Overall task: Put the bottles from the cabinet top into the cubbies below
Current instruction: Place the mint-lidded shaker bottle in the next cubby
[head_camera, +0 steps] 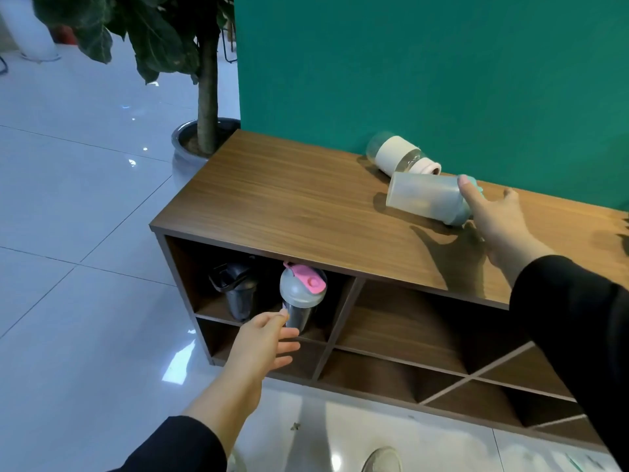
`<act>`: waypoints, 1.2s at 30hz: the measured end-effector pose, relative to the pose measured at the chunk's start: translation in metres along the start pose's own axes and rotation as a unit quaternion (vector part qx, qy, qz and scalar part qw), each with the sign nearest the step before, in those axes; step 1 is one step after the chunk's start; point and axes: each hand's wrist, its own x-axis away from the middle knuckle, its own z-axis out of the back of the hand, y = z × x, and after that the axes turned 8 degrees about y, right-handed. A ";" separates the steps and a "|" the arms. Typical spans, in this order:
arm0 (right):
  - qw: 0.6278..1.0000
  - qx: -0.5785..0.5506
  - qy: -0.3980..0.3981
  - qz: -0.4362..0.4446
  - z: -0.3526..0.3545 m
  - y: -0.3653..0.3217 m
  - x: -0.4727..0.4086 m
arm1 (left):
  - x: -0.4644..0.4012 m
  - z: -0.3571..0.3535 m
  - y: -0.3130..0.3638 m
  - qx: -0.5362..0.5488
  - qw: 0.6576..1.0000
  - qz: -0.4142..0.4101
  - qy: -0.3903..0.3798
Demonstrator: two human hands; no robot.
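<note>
On the wooden cabinet top (289, 195), a translucent bottle with a teal lid (422, 197) lies on its side. My right hand (493, 216) grips its lid end, with the thumb laid over it. Behind it, against the green wall, a glass bottle with a white sleeve and pink cap (398, 155) also lies on its side. In the upper-left cubby (218, 308) stand a black shaker bottle (236, 289) and a grey bottle with a pink lid (301, 294). My left hand (262, 345) is in front of that cubby, fingers apart, with the thumb tip at the grey bottle's base.
More cubbies (401, 328) open to the right and below, some with diagonal dividers. A potted tree (207, 107) stands at the cabinet's far left corner. Glossy white floor tiles (85, 267) spread to the left. My shoe (383, 459) shows at the bottom.
</note>
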 end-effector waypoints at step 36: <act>0.877 -0.172 -0.222 0.389 0.040 0.085 0.202 | 0.050 -0.007 0.004 0.114 0.955 0.047 -0.270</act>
